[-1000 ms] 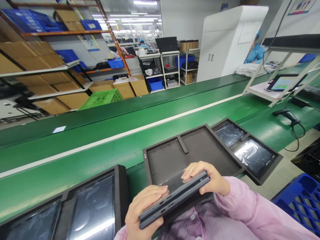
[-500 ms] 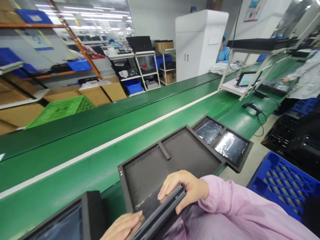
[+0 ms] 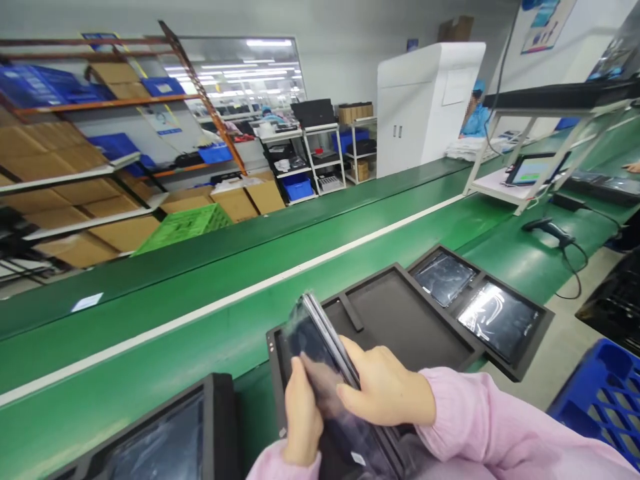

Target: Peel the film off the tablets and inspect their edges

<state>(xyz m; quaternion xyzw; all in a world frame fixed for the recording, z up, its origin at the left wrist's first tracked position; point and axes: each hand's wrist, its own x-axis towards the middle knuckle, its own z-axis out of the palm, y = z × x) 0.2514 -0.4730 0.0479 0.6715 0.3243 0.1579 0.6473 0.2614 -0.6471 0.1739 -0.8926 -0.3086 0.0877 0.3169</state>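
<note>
A pair of dark, slim tablets stands tilted on edge in front of me, faces together. Clear film seems to cover the glossy near side, which reflects my fingers. Around the right edges wraps my right hand, thumb on the glossy face. My left hand presses the left side with its fingers close together; its thumb is hidden. Beneath them lies a dark foam tray with a short divider, partly covered by the tablets and my arms.
A smaller tray beyond holds two film-covered tablets. Another framed tablet lies at lower left. The green conveyor runs across. At right are a barcode scanner, a white stand and a blue crate.
The tablets have come up and turned, so their glossy face now shows. My left hand has moved up along that face, and my right hand has shifted along the edge. The view has swung left.
</note>
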